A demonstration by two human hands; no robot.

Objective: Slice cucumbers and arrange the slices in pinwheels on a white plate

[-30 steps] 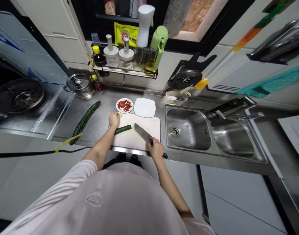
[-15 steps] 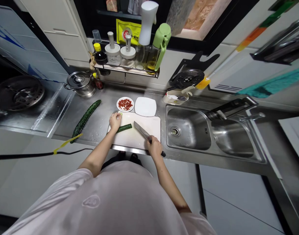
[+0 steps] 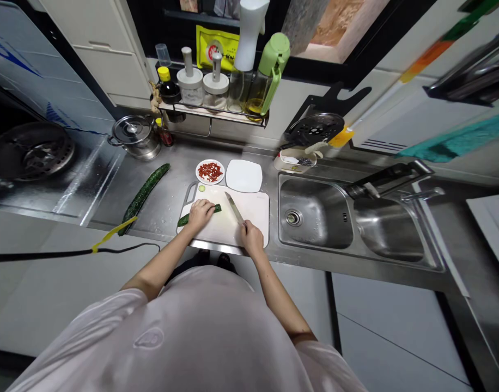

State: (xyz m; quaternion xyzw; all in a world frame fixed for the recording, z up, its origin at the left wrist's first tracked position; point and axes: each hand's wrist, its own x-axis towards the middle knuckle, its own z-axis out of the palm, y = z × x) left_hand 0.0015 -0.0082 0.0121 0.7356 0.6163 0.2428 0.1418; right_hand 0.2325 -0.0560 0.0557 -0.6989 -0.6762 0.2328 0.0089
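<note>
On the white cutting board point(image 3: 225, 234) lies a dark green cucumber point(image 3: 183, 220), with my left hand point(image 3: 201, 214) closed over its middle. Both of its ends show past the hand. My right hand point(image 3: 252, 237) grips a kitchen knife point(image 3: 233, 207) by its handle; the blade points away from me, to the right of the cucumber and apart from it. A small pale green cucumber end point(image 3: 201, 188) rests at the board's upper left. Beyond the board stand a plate of chopped red pieces point(image 3: 210, 172) and a white square plate point(image 3: 244, 176).
Left of the board lies a whole cucumber point(image 3: 145, 196), near a lidded steel pot point(image 3: 135, 137). A double sink point(image 3: 315, 215) adjoins on the right. Bottles and jars fill a wall rack point(image 3: 217, 111). A black cable point(image 3: 70, 253) crosses at the left.
My left hand has moved from the board's upper left down onto the cucumber, leaving the small cut end behind. The knife has turned to point more directly away from me.
</note>
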